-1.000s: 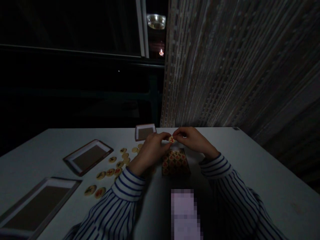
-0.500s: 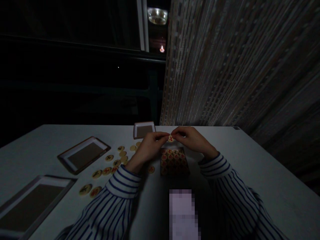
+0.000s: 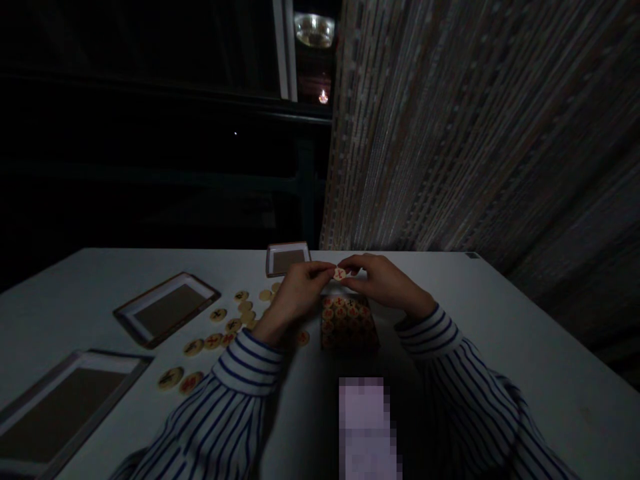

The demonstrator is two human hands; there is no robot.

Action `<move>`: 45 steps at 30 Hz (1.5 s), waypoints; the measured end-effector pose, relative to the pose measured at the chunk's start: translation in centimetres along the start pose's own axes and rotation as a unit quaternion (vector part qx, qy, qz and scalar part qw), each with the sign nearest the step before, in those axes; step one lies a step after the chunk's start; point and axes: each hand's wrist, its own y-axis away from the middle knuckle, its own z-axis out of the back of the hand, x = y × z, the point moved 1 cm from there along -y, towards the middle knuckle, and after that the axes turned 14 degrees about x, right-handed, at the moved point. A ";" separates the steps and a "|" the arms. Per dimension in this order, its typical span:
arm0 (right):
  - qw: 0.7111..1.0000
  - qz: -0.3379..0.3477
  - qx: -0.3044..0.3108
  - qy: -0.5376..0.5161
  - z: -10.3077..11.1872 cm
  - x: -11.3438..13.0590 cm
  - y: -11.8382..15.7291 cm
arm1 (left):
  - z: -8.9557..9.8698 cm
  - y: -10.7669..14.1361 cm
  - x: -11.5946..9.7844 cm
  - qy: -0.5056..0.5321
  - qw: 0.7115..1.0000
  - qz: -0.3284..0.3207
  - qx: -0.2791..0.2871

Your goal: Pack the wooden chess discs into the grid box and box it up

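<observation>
Between my two hands, just beyond a small box, is a round Chinese chess piece [image 3: 339, 274] with a red character facing me. My left hand [image 3: 299, 293] pinches its left edge between thumb and fingertips. The thumb and fingers of my right hand [image 3: 387, 283] close on its right side. Below them stands the dark box [image 3: 350, 343], holding rows of chess pieces with red and black characters. One loose red-marked piece [image 3: 303, 338] lies on the table left of the box. More loose pieces [image 3: 218, 315] are scattered left of my left hand, some partly hidden by my arm.
Three shallow trays or lids lie on the white table [image 3: 480, 373]: a small one [image 3: 270, 269] at the back, a middle one [image 3: 155, 293] and a large one [image 3: 75, 367] at left. A pixelated rectangle [image 3: 367, 427] is at front. A string curtain [image 3: 380, 133] hangs behind.
The held piece has shifted slightly left and up. My right hand's fingers have spread a little around its right side. The other pieces and the box look unmoved.
</observation>
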 end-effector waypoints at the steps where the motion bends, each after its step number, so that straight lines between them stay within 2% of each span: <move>1: 1.000 -0.002 0.001 0.011 0.0 0.0 0.0 | 0.0 0.0 0.0 -0.003 1.000 0.000 -0.002; 17: 0.991 0.003 0.020 0.129 0.1 0.4 0.0 | -0.2 -0.4 1.0 -0.023 1.000 -0.020 0.004; 25: 0.987 -0.036 0.065 0.141 0.0 -0.3 0.2 | -0.2 -0.4 2.1 -0.111 0.994 -0.003 0.002; 34: 0.978 -0.073 0.111 0.161 -0.2 -0.8 0.2 | -0.2 0.4 1.7 -0.315 0.945 0.061 0.059; 40: 0.960 -0.118 0.164 0.196 -0.6 -1.4 0.3 | -0.5 0.5 2.5 -0.376 0.919 0.072 0.098; 45: 0.943 -0.140 0.215 0.213 -1.0 -1.7 0.3 | -0.6 0.4 3.3 -0.381 0.915 0.071 0.114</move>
